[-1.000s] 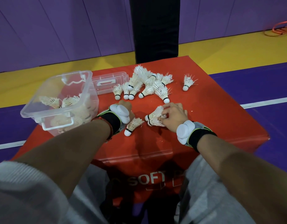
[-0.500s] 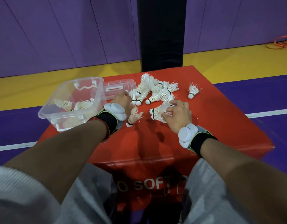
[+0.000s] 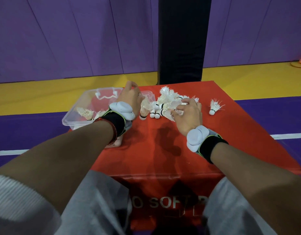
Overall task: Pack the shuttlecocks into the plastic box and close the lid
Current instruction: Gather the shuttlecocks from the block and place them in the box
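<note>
The clear plastic box [image 3: 73, 116] stands at the left of the red soft block [image 3: 163, 141] and holds several white feather shuttlecocks [image 3: 85, 112]. My left hand [image 3: 129, 99] is by the box's right rim, shut on one shuttlecock [image 3: 144, 108] that hangs cork down. To the right, my right hand [image 3: 188, 114] is shut on a bunch of shuttlecocks [image 3: 168, 107] lifted off the block. A loose pile of shuttlecocks [image 3: 168, 95] lies behind it. One shuttlecock [image 3: 214, 107] lies alone at the far right. The clear lid [image 3: 149, 94] lies behind my left hand, partly hidden.
A black padded post [image 3: 183, 39] rises right behind the block, in front of a purple padded wall [image 3: 78, 39]. The floor around is yellow and purple with a white line [image 3: 288, 136]. An orange cable [image 3: 300, 62] lies at the far right. My grey-clad knees press against the block's front.
Both hands rose off the block and moved away from me. My left hand picked up one shuttlecock and carried it toward the box. My right hand gathered and lifted a bunch.
</note>
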`<state>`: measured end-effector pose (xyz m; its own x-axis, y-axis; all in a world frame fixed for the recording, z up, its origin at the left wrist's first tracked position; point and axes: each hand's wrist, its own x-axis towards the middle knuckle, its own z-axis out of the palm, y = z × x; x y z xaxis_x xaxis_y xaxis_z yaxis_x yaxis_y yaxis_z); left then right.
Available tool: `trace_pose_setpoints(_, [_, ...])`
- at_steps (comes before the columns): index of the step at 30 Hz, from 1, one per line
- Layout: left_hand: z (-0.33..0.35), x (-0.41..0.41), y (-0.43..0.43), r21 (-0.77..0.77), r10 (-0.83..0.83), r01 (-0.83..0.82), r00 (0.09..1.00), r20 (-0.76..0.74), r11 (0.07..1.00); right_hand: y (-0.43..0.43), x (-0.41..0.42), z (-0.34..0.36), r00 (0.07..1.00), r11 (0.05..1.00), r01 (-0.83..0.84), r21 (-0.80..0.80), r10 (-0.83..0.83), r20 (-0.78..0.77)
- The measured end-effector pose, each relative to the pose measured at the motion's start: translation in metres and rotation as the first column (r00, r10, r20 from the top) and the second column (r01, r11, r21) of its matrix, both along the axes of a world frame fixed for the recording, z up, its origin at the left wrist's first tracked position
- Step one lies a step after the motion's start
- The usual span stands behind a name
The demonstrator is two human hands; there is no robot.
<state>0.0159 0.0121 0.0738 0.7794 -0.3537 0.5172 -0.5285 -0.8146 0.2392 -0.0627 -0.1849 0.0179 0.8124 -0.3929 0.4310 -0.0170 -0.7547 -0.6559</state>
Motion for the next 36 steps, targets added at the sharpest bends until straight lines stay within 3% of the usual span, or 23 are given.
trace_pose_setpoints(6, [0.017, 0.006, 0.036, -0.124, 0.068, -0.064, 0.997, 0.031, 0.990, 0.034, 0.015, 0.021, 0.997, 0.999, -0.048, 0.006, 0.047, 0.057])
trace_pose_setpoints(18, [0.039, 0.022, 0.107, -0.058, 0.201, -0.196, 0.975, 0.098, 0.979, 0.112, 0.060, 0.054, 0.988, 0.990, -0.131, -0.054, 0.135, 0.080])
trace_pose_setpoints(23, [0.037, 0.043, 0.129, -0.169, 0.288, -0.278, 0.957, 0.036, 0.946, 0.134, 0.083, 0.060, 0.981, 0.982, -0.162, -0.100, 0.171, 0.087])
trace_pose_setpoints(36, [0.010, 0.100, 0.164, -0.163, 0.310, -0.320, 0.947, -0.087, 0.933, 0.166, 0.155, 0.048, 0.972, 0.946, -0.222, -0.236, 0.233, 0.019])
